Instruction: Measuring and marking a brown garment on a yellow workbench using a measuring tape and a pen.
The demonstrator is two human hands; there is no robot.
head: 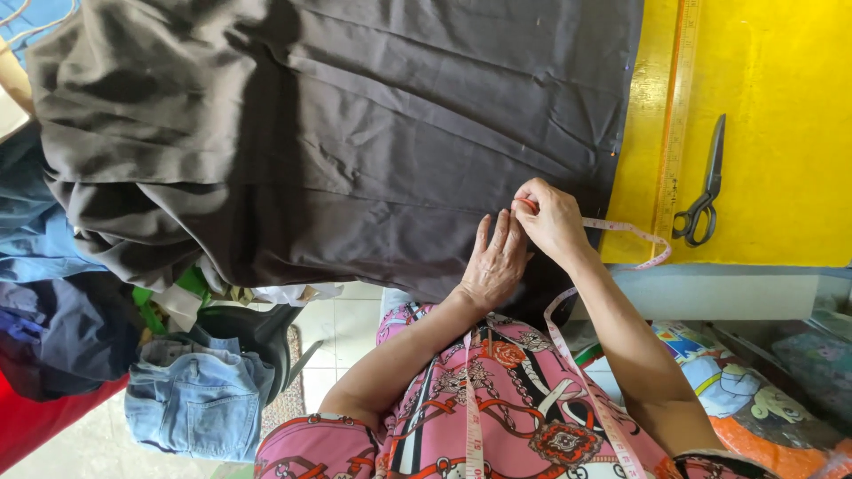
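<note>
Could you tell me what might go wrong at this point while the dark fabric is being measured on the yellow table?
1. Much of the dark fabric hangs bunched off the table edge; its weight could drag the cloth and shift it under the left hand.
2. The tape measure, pinched by the right hand, loops slack and may give a false reading.
3. The scissors lie near that elbow and could be knocked.

Just one view here, the head cam: it looks steeply down from close above the near edge of the yellow worktop (781,106), catching floor (346,328) below that edge too.
</note>
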